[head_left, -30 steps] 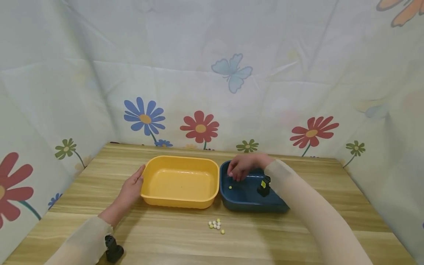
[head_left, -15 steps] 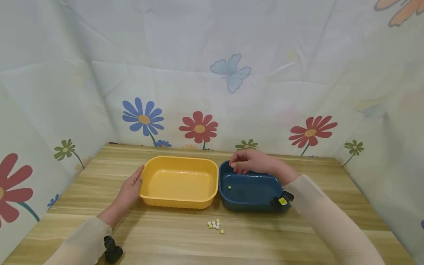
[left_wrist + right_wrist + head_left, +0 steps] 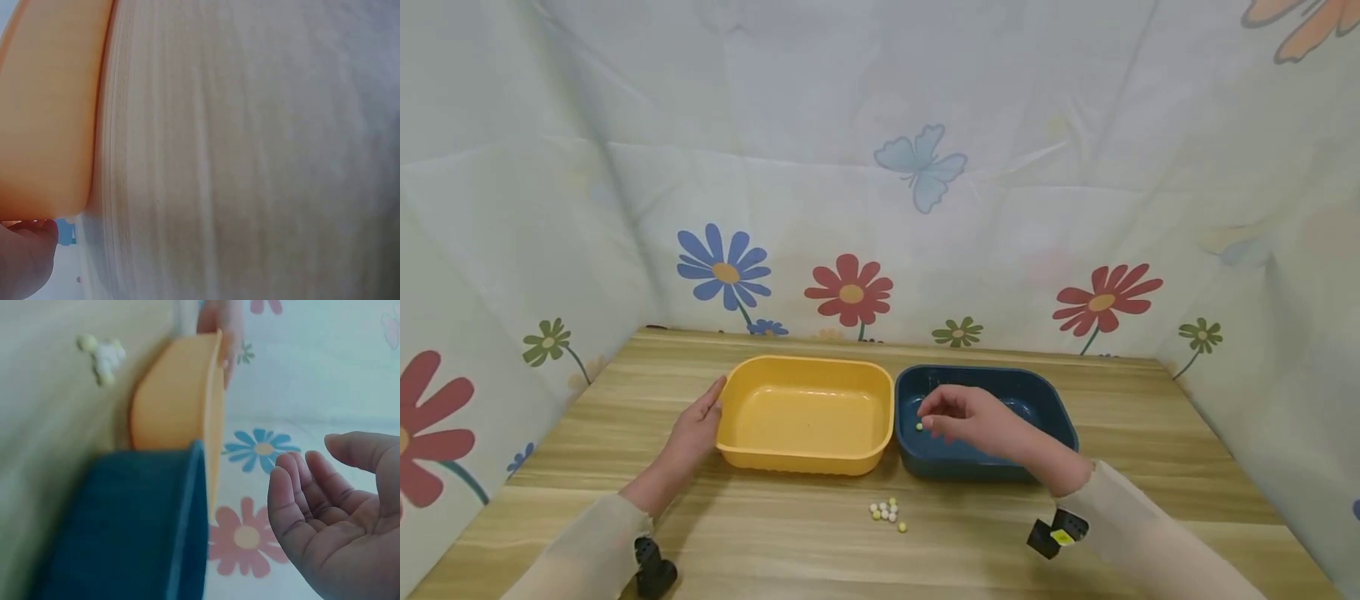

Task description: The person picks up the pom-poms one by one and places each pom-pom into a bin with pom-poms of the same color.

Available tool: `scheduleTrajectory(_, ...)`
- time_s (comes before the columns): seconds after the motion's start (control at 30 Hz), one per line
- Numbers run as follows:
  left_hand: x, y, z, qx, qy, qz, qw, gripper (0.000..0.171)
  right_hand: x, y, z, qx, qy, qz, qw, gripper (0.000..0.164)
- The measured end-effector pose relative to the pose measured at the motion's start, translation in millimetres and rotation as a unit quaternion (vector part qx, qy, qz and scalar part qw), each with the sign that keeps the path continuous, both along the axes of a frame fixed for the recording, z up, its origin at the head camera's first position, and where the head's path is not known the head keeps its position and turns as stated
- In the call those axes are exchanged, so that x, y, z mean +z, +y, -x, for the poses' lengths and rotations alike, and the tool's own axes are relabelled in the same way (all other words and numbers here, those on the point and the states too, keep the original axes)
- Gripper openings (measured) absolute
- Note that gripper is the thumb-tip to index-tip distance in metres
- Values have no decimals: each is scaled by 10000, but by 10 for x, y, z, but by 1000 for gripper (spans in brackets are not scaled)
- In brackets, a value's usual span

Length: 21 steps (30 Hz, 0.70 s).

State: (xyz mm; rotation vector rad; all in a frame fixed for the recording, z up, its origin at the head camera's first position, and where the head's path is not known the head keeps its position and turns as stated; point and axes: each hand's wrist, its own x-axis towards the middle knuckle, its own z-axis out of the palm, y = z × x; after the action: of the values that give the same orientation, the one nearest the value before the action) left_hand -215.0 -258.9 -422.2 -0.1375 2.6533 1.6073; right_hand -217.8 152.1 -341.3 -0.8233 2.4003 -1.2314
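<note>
My left hand [image 3: 696,427] rests with extended fingers against the left end of the yellow bin [image 3: 805,460]; in the left wrist view its fingertips [image 3: 34,240] show at the bin's end wall. Above the dark blue bin [image 3: 992,473] hovers my right hand [image 3: 973,417]. Its fingers are loosely bent and the palm shows nothing in it in the right wrist view, thumb apart from the fingertips. A small yellow-green ball [image 3: 919,427] lies inside the blue bin near its left end. In front of the bins sits a cluster of small white and yellow-green balls [image 3: 885,511].
The two bins stand side by side on a wood-grain table [image 3: 760,533]. A single yellow-green ball [image 3: 902,527] lies slightly apart from the cluster. A flower-printed curtain [image 3: 1000,217] closes off the back and both sides.
My right hand has come up out of the blue bin and drawn back toward me, its fingers loosening. The left hand keeps its place at the yellow bin.
</note>
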Motion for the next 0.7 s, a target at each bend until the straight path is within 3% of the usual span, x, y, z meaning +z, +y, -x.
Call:
scheduleTrajectory(0.33, -16, -1, 4, -44, 18, 81, 10000, 55, -293, -34, -295, 405, -229, 52, 9989, 22)
scheduleTrajectory(0.57, -20, -1, 1, -48, 9, 65, 10000, 55, -581, -72, -400, 793, -226, 10, 9966, 15)
scheduleTrajectory(0.7, -27, -12, 0, -68, 22, 25, 10000, 55, -710, -117, -431, 816, -301, -49, 9962, 12)
